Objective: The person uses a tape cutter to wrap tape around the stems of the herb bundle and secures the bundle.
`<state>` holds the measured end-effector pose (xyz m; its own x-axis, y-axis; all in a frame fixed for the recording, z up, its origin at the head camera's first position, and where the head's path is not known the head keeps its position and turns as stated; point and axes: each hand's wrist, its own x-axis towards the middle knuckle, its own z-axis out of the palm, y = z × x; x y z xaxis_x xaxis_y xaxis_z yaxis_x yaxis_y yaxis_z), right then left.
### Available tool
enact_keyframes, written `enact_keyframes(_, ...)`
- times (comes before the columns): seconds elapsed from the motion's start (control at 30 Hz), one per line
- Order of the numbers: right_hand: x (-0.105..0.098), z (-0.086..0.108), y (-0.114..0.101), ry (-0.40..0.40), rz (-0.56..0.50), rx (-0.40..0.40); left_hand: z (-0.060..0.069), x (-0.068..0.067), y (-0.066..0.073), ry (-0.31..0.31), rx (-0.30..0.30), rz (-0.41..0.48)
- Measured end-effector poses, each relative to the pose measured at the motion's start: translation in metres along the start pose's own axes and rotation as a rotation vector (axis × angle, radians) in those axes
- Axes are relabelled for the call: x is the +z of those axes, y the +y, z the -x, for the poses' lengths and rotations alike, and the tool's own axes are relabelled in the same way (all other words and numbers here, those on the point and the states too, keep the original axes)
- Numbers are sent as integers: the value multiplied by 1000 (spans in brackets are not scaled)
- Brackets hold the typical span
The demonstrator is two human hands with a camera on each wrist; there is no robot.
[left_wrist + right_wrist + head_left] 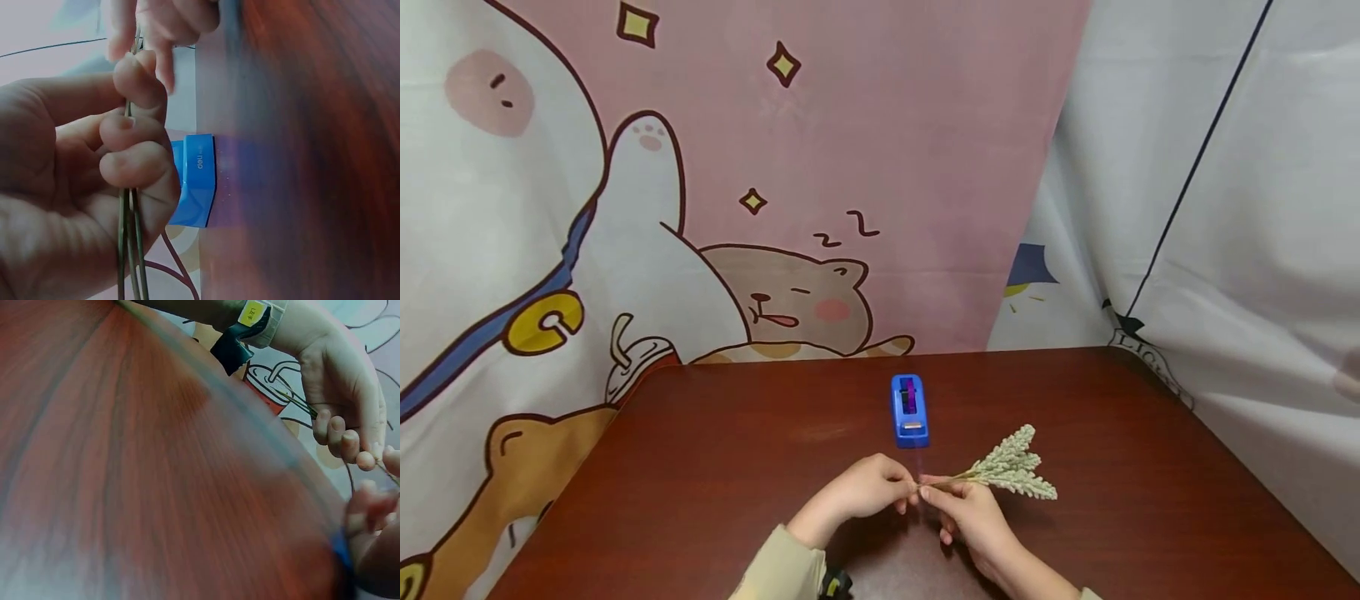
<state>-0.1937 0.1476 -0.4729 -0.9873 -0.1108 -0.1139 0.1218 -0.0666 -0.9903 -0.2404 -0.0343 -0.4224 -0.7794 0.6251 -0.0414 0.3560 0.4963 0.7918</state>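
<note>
A bunch of artificial flower sprigs (1011, 467) with pale green heads points to the right in the head view. My left hand (868, 487) pinches its thin stems between thumb and forefinger. In the left wrist view, several stem ends (131, 244) run down past the curled fingers. My right hand (973, 517) holds the stems just beside the left fingertips, on the flower-head side. Just beyond the hands stands a blue tape dispenser (910, 412) with a purple roll. A faint streak lies between dispenser and hands; whether it is tape I cannot tell.
The hands are above a dark red-brown wooden table (737, 450). A cartoon-printed cloth (880, 150) hangs behind it, and white cloth (1240, 208) hangs at the right. A dark strap with a yellow label (252, 314) is on the left wrist.
</note>
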Motion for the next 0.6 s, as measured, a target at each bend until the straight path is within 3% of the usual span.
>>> enact_keyframes(0.13, -15, 11, -15, -245, 144, -13, -1, -1, 1, 10, 14, -16)
enact_keyframes(0.23, -26, 18, -41, -368, 321, -115, -1, -2, 2, 20, 23, -46)
enact_keyframes(0.33, -33, 17, -70, -391, 514, -273, -1, -3, 3, 36, 31, -76)
enact_keyframes(0.43, -37, 8, -91, -336, 726, -426, 0, -3, 5, 46, 28, -97)
enact_keyframes(0.53, -36, -4, -98, -313, 926, -466, 0, -1, 6, 55, 26, -111)
enact_keyframes(0.6, -34, -13, -98, -354, 1006, -425, -1, 0, 6, 59, 33, -122)
